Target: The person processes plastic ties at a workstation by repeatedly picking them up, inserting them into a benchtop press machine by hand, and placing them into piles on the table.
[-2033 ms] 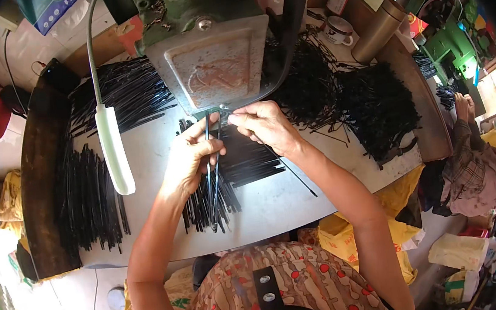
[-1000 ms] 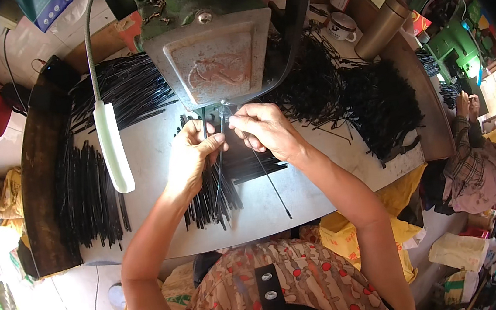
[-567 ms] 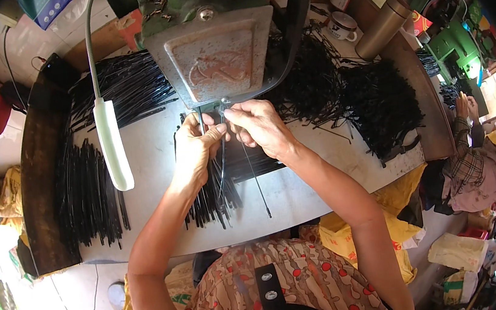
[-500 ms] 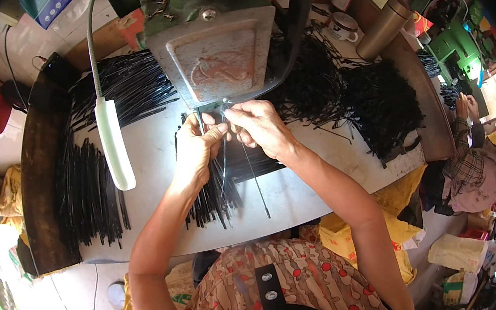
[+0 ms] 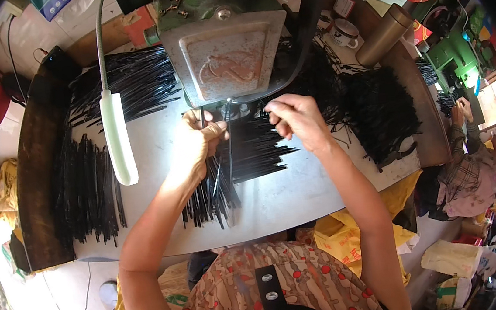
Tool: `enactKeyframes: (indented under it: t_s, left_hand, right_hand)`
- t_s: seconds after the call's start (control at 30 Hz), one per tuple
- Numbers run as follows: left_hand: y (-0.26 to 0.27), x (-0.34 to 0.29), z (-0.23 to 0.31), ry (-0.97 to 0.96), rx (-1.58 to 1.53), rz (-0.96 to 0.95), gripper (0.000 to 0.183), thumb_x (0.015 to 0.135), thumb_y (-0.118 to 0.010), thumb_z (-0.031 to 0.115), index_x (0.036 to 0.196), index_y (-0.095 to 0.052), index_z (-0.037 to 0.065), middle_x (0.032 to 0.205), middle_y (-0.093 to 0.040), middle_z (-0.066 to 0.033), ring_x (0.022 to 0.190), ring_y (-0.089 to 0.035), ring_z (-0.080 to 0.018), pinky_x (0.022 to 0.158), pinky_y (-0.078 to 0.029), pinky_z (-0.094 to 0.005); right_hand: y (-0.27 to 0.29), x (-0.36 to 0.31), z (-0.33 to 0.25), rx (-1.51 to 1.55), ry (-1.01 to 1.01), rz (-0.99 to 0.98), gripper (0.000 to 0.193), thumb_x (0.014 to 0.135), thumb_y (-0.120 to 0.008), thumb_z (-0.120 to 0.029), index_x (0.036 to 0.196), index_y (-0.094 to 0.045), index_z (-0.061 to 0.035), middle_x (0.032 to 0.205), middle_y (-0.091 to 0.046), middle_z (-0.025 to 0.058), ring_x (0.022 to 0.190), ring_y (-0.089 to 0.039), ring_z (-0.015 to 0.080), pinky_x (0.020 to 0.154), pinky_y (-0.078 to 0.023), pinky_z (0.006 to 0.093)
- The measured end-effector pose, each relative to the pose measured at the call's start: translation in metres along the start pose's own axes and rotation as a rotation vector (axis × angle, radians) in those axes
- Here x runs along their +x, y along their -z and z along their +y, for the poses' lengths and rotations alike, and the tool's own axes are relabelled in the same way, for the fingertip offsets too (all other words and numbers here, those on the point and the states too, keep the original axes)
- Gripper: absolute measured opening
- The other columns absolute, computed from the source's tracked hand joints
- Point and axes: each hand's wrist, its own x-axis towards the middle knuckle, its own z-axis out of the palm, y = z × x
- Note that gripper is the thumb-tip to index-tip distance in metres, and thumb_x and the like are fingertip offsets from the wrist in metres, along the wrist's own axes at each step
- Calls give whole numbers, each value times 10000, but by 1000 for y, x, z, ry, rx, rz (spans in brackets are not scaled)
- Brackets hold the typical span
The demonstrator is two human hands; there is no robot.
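Right hand [image 5: 300, 121] farther right, loosely closed; slim, glossy dark rod [image 5: 202, 116] in left hand's [image 5: 197, 141] grip.

No words legible: raised emblem [image 5: 232, 68] on grey machine cover [image 5: 197, 53]; red print on yellow sack [image 5: 337, 230], markings on white mug [image 5: 344, 33] and blue package [image 5: 54, 4], all too small

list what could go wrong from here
Fingers: the left hand, holding a thin dark rod, is close to the underside of the green machine, so it might get pinched if the machine moves.

Disorder: the loose rods below that hand fan out and could be knocked askew.

Spill: the white mug sits near the dark tangled heap; any liquid inside, which I can't see, might wet it.
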Motion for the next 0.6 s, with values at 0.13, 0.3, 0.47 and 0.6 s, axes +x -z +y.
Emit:
enactKeyframes:
  t_s: [0.13,0.3,0.47,0.6]
  left_hand:
    - [17,-11,21,-63,198,10,242,682,-643,-40,776,-441,52,602,-490,-23,473,-510,-100,348,-289,-184]
    - [98,-31,47,-408,1527,184,436,641,-668,66,1032,-498,-25,771,-566,-155,701,-576,-292,617,-445,-362]
    - [49,-42,26,-821,1547,-47,237,646,-602,-5,868,-523,14,796,-514,-133,762,-502,-300,654,-423,-375]
    - [-4,-46,-15,-855,1558,-373,153,660,-576,28,807,-532,23,762,-490,-123,723,-503,-247,642,-424,-345]
  right_hand:
    - [33,-7,-3,23,58,76,149,801,-541,-118,798,-592,22,629,-546,48,447,-465,67,377,-353,192]
    - [64,-12,-10,-188,33,141,150,820,-545,-134,813,-603,4,639,-530,15,457,-445,52,376,-331,178]
    - [62,0,10,-974,587,95,107,744,-559,-96,804,-603,-19,703,-578,81,568,-565,162,498,-445,279]
    - [34,2,13,-1650,737,75,63,675,-544,-43,724,-563,-7,784,-528,119,743,-567,231,571,-495,305]
